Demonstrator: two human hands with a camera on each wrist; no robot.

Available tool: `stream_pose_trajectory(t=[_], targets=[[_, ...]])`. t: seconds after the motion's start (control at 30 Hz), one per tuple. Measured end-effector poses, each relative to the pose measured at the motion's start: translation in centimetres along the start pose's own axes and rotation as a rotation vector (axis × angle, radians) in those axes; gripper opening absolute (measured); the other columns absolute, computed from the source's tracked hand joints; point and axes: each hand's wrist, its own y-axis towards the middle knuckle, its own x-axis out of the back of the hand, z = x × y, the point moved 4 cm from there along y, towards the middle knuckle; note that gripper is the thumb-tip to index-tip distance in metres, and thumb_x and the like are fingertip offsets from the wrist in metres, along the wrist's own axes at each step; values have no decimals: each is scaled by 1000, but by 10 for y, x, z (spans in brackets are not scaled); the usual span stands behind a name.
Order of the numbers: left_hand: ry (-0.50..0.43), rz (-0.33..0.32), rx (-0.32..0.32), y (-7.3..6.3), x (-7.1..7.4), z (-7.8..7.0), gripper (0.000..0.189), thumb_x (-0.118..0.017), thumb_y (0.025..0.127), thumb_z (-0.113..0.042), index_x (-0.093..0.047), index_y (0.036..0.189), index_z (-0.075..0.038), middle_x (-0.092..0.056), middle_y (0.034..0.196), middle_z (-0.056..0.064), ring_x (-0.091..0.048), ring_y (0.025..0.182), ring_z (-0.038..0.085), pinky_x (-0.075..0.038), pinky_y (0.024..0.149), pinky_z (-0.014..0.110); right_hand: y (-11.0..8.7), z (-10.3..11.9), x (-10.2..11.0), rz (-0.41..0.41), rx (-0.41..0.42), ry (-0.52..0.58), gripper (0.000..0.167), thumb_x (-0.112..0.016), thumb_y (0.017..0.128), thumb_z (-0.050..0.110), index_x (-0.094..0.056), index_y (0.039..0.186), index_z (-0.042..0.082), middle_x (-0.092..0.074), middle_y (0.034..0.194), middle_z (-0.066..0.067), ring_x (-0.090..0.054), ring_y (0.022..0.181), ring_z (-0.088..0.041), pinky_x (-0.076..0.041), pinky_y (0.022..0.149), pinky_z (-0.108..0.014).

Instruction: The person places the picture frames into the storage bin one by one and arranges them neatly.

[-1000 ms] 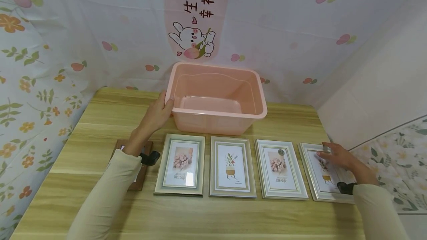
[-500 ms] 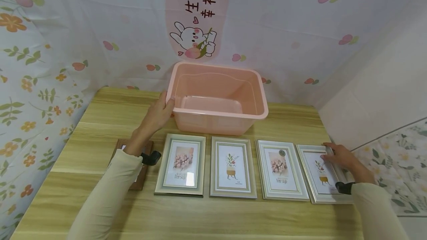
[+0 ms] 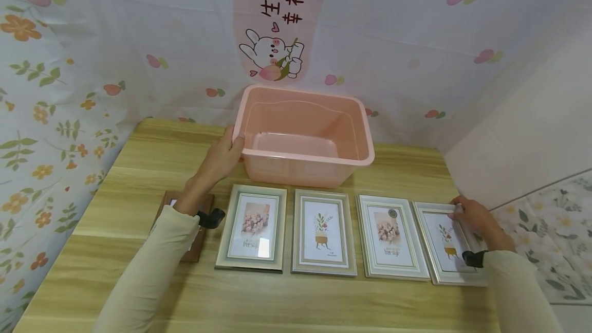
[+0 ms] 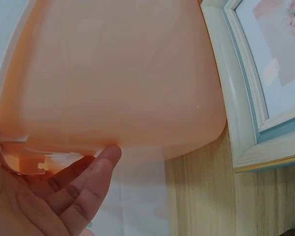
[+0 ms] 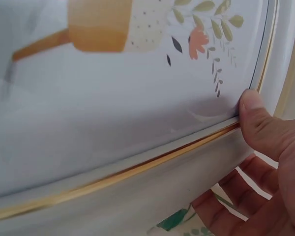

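One brown frame (image 3: 198, 243) is seen toward the left edge of the table (image 3: 324, 302), partly covered by the left arm (image 3: 152, 261). The pink tub (image 3: 296, 171) is set near the far edge, its long axis roughly parallel to it; its left rim is held by the left hand (image 3: 221, 155). Before its near wall, a green-edged frame (image 3: 252, 228) and a gold-edged frame (image 3: 324, 233) are laid flat, followed rightward by a white frame (image 3: 393, 238). By the right edge, the rightmost frame (image 3: 443, 243) is clamped at its far right corner in the grip of the right hand (image 3: 478, 222), thumb on the face, fingers beneath; its long axis is pointed from near to far edge. Whether it is lifted cannot be told. From this grip, the tub is placed leftward and farther back, its raised wall in between.
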Motion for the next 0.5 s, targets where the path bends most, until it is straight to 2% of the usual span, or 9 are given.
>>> stream_pose_trajectory(t=[0.17,0.3,0.4,0.5], targets=[[-6,-1,7,0,0,0,52,-31,105,-36,-35,145,-3,-61,107,21,-64,86,35,-50,74,43,-4,-1,11,16,-22,2,41,-64,94,15,-40,119,-7,-48,114,-42,-51,86,-44,-44,71,-54],[-5,-8,6,0,1,1,52,-30,105,-36,-34,144,-3,-61,110,23,-65,86,37,-52,73,43,-6,-4,20,31,-43,45,47,-63,95,20,-36,124,-6,-43,116,-42,-49,90,-46,-44,70,-50],[-3,-6,-3,1,0,1,53,-29,105,-37,-35,144,-2,-61,109,23,-65,85,35,-51,72,43,-10,-6,26,33,-24,82,51,-62,98,24,-36,130,-5,-43,118,-41,-50,93,-47,-46,69,-47],[-2,-3,-6,1,-1,1,53,-29,105,-38,-35,144,-3,-61,106,22,-64,84,34,-50,71,41,-15,-4,33,20,29,103,57,-60,99,27,-36,141,-4,-44,122,-42,-50,96,-47,-46,70,-46]])
